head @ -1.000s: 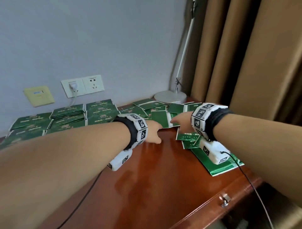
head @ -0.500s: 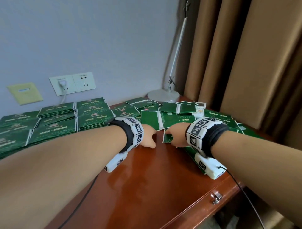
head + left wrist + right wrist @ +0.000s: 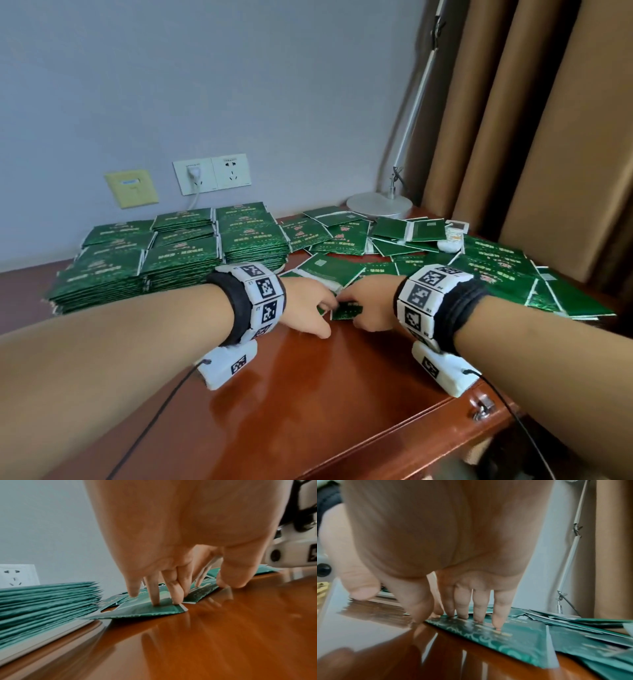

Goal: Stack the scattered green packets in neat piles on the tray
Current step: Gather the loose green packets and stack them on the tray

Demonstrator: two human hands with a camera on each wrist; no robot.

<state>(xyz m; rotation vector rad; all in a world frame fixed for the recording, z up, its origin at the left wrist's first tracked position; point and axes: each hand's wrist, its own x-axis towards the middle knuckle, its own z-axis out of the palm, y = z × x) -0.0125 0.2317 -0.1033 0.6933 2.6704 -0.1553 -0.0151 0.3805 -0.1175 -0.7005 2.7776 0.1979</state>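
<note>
Neat piles of green packets [image 3: 178,260] fill the left back of the desk on a pale tray, whose rim [image 3: 44,638] shows in the left wrist view. Loose green packets [image 3: 411,240] lie scattered at the back right. My left hand [image 3: 308,305] and right hand [image 3: 368,306] meet at the desk's middle over a packet [image 3: 346,311]. Straight left fingers [image 3: 155,595] press down on a flat packet [image 3: 145,609], thumb beside another. Straight right fingers [image 3: 479,612] press on a packet [image 3: 505,639], thumb at its near edge.
A white lamp base [image 3: 378,205] with a slanting arm stands at the back right corner. Wall sockets [image 3: 212,173] sit behind the piles. Brown curtains [image 3: 531,137] hang at the right. Glossy wood [image 3: 325,394] stretches before the hands to the front edge.
Both hands have drawn back toward me and closed together, sliding packets from the scattered heap along the wood. The right hand has left the far packets.
</note>
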